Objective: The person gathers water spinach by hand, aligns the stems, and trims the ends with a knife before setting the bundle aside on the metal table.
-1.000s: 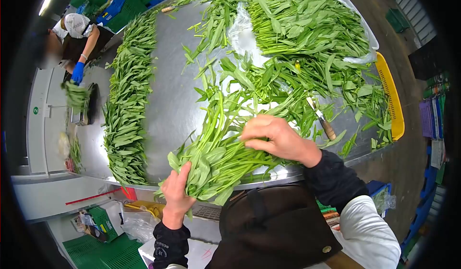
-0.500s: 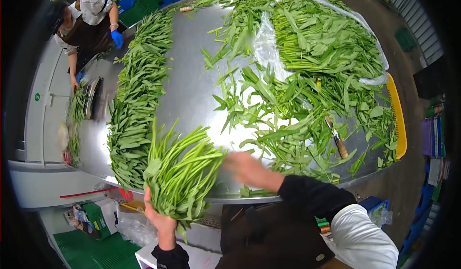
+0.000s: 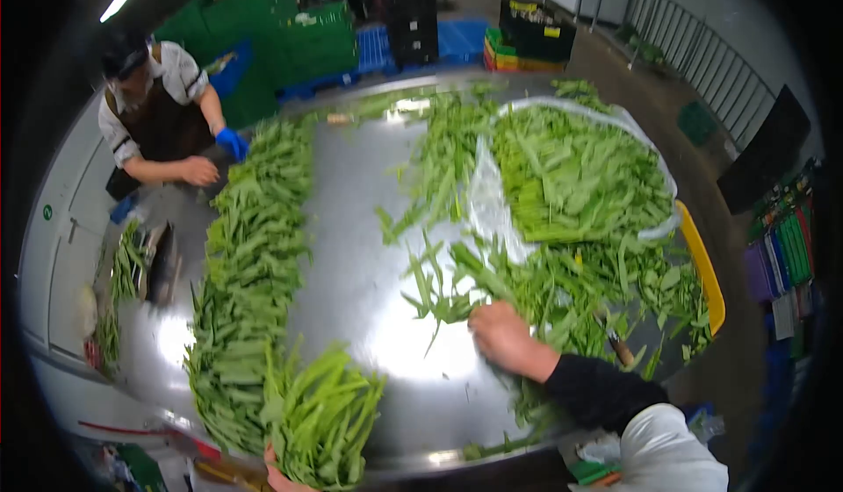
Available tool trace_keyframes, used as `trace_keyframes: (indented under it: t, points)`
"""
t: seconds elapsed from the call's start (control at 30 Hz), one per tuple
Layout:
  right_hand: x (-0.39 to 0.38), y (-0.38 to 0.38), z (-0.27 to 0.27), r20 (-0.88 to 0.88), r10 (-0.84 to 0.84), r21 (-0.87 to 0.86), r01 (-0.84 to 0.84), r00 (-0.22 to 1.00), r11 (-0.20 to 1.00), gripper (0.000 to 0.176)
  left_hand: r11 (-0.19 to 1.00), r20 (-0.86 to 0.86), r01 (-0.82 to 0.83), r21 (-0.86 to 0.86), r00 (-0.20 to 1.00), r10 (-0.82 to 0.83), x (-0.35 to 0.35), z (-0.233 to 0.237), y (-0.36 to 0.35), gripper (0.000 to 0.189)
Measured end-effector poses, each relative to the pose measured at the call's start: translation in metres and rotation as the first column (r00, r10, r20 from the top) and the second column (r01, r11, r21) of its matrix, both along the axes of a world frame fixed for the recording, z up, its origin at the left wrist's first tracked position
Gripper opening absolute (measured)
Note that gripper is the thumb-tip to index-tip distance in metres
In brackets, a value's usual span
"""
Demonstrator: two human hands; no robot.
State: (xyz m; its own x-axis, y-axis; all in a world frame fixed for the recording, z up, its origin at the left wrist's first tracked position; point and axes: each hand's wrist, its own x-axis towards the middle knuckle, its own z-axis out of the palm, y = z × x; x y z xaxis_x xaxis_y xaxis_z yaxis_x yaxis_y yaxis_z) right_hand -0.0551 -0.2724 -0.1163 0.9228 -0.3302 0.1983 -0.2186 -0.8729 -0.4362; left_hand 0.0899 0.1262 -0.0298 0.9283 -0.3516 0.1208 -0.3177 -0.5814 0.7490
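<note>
At the bottom edge of the frame, the person's left hand (image 3: 279, 476) closes its fingers around the stem ends of a bundle of greens (image 3: 320, 426), leaf tips fanned upward over the near rim of the steel table (image 3: 360, 255). Only part of that hand shows, the frame cutting off the rest. Right of centre, the right hand (image 3: 502, 338) rests palm-down on the steel at the edge of the loose stems (image 3: 571, 294). Its fingers are bent toward them, though blur hides whether they pinch any.

Judged from how things lie, the work is partly done. A long row of greens (image 3: 255, 255) already runs up the left half of the table, from the lower left toward the upper centre, and the held bundle sits just beside its near end. Plenty looks left to handle: the loose stems sprawl across the lower right, and beyond them a thick heap (image 3: 575, 176) lies on a clear plastic sheet (image 3: 485, 202) in the upper right. A yellow crate (image 3: 698, 272) edges the table's right side.

At upper left a co-worker (image 3: 158, 114) leans over the far end of the row, with one blue glove (image 3: 233, 143) on the leaves and a bare hand beside it. Green crates (image 3: 272, 35) are stacked behind.
</note>
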Motion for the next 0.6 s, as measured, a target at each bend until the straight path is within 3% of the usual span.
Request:
trace_keyframes:
  t: [0.07, 0.13, 0.2, 0.3, 0.47, 0.53, 0.6]
  points:
    - [0.034, 0.006, 0.006, 0.157, 0.062, 0.153, -0.086, 0.986, 0.984, 0.027, 0.994, -0.108, 0.084, -0.065, 0.990, -0.091, 0.011, -0.001, -0.013, 0.058]
    - [0.072, 0.004, -0.005, 0.191, 0.086, 0.082, -0.103, 0.978, 0.991, 0.034, 0.985, -0.099, 0.169, -0.018, 0.980, -0.170, 0.017, 0.010, -0.034, 0.059]
    - [0.106, -0.001, -0.013, 0.191, 0.102, 0.058, -0.115, 0.976, 0.992, 0.037, 0.971, -0.090, 0.237, -0.025, 0.967, -0.239, 0.027, 0.004, -0.039, 0.059]
    - [0.141, -0.008, -0.031, 0.009, 0.110, -0.013, -0.110, 0.994, 0.994, 0.048, 0.942, -0.094, 0.334, -0.019, 0.938, -0.334, 0.035, 0.015, -0.057, 0.059]
    - [0.120, -0.007, -0.053, -0.088, 0.112, -0.029, -0.115, 0.990, 0.993, 0.062, 0.908, -0.126, 0.393, -0.145, 0.903, -0.411, 0.036, 0.005, -0.075, 0.059]
    - [0.084, -0.001, -0.048, -0.125, 0.187, -0.106, -0.200, 0.974, 0.974, 0.064, 0.901, -0.133, 0.414, -0.134, 0.893, -0.430, 0.035, 0.013, -0.086, 0.058]
    - [0.036, 0.006, -0.029, -0.237, 0.211, -0.082, -0.235, 0.948, 0.968, 0.064, 0.896, -0.034, 0.439, -0.062, 0.897, -0.442, 0.034, 0.016, -0.091, 0.057]
